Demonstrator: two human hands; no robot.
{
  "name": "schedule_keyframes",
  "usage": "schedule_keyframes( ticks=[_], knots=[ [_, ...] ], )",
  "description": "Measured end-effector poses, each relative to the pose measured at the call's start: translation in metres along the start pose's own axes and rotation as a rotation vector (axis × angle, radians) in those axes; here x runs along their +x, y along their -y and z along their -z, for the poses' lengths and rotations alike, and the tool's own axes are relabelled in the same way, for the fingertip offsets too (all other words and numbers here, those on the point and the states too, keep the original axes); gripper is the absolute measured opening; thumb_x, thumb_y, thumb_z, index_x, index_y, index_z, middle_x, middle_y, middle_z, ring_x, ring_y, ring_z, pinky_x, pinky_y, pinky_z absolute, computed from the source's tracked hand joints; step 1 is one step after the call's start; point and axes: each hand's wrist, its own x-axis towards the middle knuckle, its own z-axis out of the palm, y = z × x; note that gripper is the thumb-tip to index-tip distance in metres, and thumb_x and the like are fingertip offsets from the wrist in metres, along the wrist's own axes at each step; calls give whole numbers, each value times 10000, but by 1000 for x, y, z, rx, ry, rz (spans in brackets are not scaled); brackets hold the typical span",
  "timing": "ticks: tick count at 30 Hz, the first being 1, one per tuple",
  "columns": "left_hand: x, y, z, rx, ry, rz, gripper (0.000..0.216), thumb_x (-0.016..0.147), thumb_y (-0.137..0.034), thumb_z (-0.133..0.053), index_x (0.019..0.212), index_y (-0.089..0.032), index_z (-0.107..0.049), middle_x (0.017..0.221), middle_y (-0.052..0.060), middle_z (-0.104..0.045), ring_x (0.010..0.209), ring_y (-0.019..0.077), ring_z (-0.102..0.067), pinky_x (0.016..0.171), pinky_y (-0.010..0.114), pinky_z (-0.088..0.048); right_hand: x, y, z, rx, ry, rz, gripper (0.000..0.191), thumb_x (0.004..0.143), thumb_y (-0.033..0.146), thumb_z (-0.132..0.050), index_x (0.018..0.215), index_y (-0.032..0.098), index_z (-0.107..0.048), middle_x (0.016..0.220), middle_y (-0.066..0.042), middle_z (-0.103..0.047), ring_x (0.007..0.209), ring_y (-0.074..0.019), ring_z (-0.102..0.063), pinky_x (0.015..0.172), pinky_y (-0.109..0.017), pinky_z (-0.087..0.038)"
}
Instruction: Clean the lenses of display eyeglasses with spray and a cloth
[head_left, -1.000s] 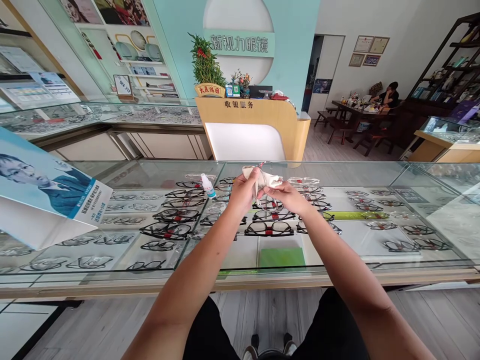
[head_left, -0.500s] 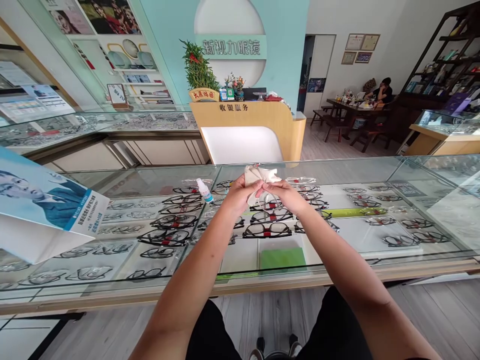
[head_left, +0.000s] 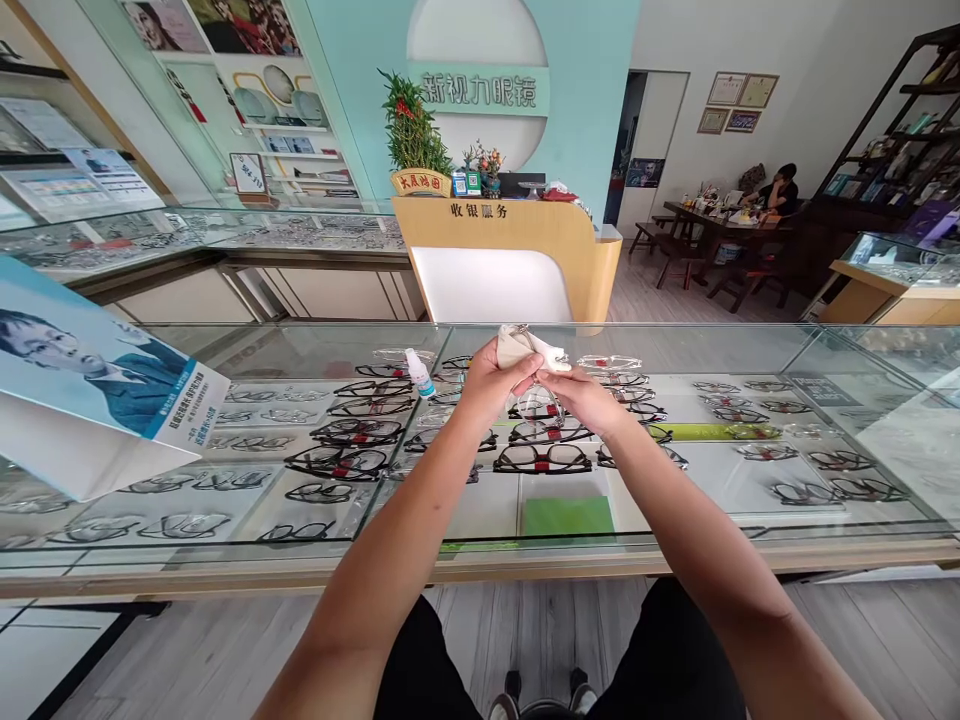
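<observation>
My left hand is closed on a cream cleaning cloth, its thumb pressed over the folds. Close beside it, my right hand pinches a thin-rimmed pair of eyeglasses, one clear lens hanging below the fingers. The cloth wraps part of the glasses, so the other lens is hidden. Both hands are above the glass display counter, fingertips nearly touching. A small white spray bottle with a blue label stands on the glass to the left of my left hand.
Rows of eyeglasses lie under the glass. A folded advertising stand occupies the counter's left end. Beyond is a wooden cashier desk with a plant. A person sits at a table at the far right.
My left thumb has shifted up over the cloth, which is now folded differently around the glasses. The view has turned slightly left; the bottle stays put.
</observation>
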Motion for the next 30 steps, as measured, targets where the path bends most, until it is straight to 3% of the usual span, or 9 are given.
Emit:
schedule_keyframes(
  ticks=[8,11,14,16,19,22,26,30],
  knots=[
    [0,8,-3,-23,-219,10,619,775,-759,-965,834,-194,-718,541,-67,-538,349,48,-363,368,234,-225,-2,1,-6,-133,32,-29,588,992,800,-743,1013,237,-911,1148,-52,-859,1238,-307,-718,1262,-443,-440],
    [4,12,4,-74,-184,53,644,806,-795,-932,887,-185,-742,581,-38,-616,374,71,-438,410,251,-343,-1,-3,-2,-88,6,3,513,1003,738,-761,977,251,-918,1200,-47,-860,1277,-304,-717,1288,-429,-421],
    [8,11,15,-156,-118,122,613,768,-714,-1006,896,-177,-741,667,-3,-690,528,129,-613,589,294,-537,0,-3,4,-20,-38,13,441,998,671,-792,917,257,-919,1173,-46,-868,1282,-306,-724,1311,-432,-397],
    [9,8,20,-179,-55,150,586,745,-662,-1041,886,-178,-742,695,16,-698,648,182,-689,681,331,-580,-1,0,7,9,-57,15,421,985,651,-810,886,256,-920,1121,-52,-873,1259,-313,-733,1297,-438,-412],
    [7,2,22,-174,96,157,561,751,-630,-1043,929,-179,-761,696,32,-675,709,229,-698,696,362,-563,-1,6,7,48,-96,16,441,932,676,-850,838,250,-916,1053,-67,-874,1225,-326,-743,1264,-445,-454],
    [4,-4,17,-171,181,112,568,736,-542,-1072,1033,-180,-750,712,19,-661,674,191,-640,673,339,-517,1,8,4,88,-126,14,472,868,716,-892,797,249,-908,998,-72,-872,1195,-326,-751,1268,-450,-466],
    [3,-6,8,-109,162,26,515,776,-499,-1062,986,-194,-704,620,-27,-601,587,129,-539,616,289,-441,4,2,-1,93,-132,6,483,829,737,-916,783,256,-894,947,-67,-866,1216,-334,-746,1292,-475,-460],
    [3,0,4,-80,50,-19,548,738,-552,-1073,983,-199,-733,572,-67,-557,478,86,-459,529,256,-386,4,-3,-7,34,-70,37,506,918,762,-830,836,267,-901,1020,-53,-865,1302,-333,-722,1302,-466,-439]
  ],
)
